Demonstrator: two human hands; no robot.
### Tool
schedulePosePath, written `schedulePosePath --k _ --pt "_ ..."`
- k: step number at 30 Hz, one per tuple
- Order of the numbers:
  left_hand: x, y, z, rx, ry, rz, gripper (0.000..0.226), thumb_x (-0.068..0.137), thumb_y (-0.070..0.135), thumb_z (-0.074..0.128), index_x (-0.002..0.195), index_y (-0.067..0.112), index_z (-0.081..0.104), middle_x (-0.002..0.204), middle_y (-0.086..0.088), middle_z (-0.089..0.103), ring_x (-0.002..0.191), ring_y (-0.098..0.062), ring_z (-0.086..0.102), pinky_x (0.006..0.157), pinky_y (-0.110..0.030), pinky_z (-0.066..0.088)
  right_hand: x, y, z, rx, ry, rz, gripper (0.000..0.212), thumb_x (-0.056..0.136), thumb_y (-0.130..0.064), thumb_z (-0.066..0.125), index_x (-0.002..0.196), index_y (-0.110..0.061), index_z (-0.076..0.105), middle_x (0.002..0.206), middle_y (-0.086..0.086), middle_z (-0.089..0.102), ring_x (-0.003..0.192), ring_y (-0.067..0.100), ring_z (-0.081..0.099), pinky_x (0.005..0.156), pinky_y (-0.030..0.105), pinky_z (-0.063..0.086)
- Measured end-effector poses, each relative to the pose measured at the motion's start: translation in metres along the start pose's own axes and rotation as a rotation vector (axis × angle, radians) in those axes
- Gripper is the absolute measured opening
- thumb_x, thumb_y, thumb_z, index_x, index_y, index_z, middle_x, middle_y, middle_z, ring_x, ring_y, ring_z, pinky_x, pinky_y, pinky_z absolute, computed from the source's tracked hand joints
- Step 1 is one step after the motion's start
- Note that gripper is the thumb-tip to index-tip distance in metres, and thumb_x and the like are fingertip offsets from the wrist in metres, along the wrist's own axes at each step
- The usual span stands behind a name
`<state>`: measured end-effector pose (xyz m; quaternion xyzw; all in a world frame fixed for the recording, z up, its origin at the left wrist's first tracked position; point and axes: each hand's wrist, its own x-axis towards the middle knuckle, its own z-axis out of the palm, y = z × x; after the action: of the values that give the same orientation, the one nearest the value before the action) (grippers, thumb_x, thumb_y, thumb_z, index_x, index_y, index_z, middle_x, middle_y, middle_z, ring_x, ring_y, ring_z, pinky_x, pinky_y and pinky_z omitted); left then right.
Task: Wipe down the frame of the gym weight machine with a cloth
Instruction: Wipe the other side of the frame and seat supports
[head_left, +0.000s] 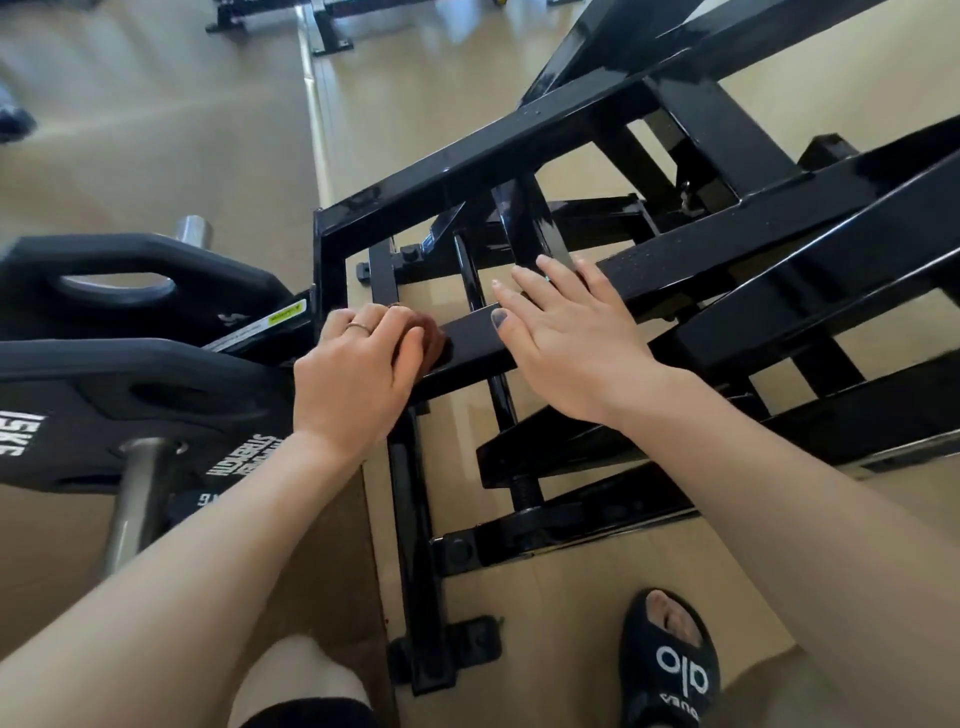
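Black weight plates (130, 374) sit on a steel peg at far left. Left hand (358, 369), ring on one finger, curls around a dark reddish-brown cloth (428, 338) pressed on a black crossbar (475, 345) of the machine frame (519, 135). Right hand (566, 338) lies flat, fingers straight, on the same bar, holding nothing. Black slipper (675, 670) at lower right.

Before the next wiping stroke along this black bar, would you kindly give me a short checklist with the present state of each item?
1. Cloth in hand: ok, the left hand grips a dark reddish wad against the frame bar.
2. Cloth touching the bar: ok.
3. Right hand steadying: ok, fingers straight, resting on the bar.
4. Stroke path free: not ok, the right hand lies just ahead of the cloth.
5. Weight plates out of the way: ok, they sit left of the bar.
6. Bar already clean: cannot tell.
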<state>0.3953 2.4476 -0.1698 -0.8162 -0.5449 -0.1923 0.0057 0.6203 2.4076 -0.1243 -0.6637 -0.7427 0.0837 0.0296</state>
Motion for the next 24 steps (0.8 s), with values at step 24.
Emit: schedulePosePath --k 24 --pt "-0.015 -0.014 -0.008 -0.031 0.020 -0.258 0.030 0.107 0.043 0.042 0.116 0.023 0.063 0.120 -0.001 0.064 0.118 -0.026 0.053 0.079 -0.053 0.057 -0.002 0.008 0.003 -0.006 0.070 -0.084 0.075 0.099 -0.045 -0.006 0.159 -0.021 0.032 0.157 -0.005 0.040 0.150 0.019 0.025 0.129 0.045 0.005"
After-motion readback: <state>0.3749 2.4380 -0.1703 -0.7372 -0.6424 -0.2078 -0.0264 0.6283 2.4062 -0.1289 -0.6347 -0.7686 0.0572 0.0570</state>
